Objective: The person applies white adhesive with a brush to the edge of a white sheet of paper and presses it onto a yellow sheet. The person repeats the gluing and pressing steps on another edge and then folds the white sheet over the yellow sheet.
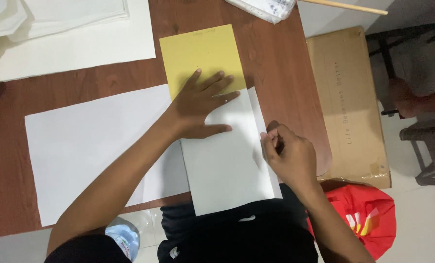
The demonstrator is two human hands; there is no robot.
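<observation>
- The yellow rectangular card sheet [200, 53] is partly hidden: its lower part runs under the left hand [198, 107] and under the folded white paper sheet [229, 156], so its full length cannot be seen.
- The near edge of the folded white paper sheet hangs past the edge of the dark reddish-brown wooden table [276, 63], over the person's dark clothing.
- A larger flat white paper sheet [91, 146] lies to the left on the table; its right part is covered by the left forearm and the folded sheet.
- More white sheets [71, 34] at the top left are cut off by the frame, as is a clear plastic bag [266, 7] at the top.
- A red bag [368, 214] on the floor is half hidden behind the right forearm; a brown cardboard box [349, 102] stands beside the table.
- The left hand lies flat, palm down, fingers spread, pressing where the yellow card meets the folded white sheet.
- The right hand [288, 153] is curled, fingertips [268, 141] pinched on the right edge of the folded white sheet, over a narrow strip that looks folded along that side; how firm the pinch is cannot be told.
</observation>
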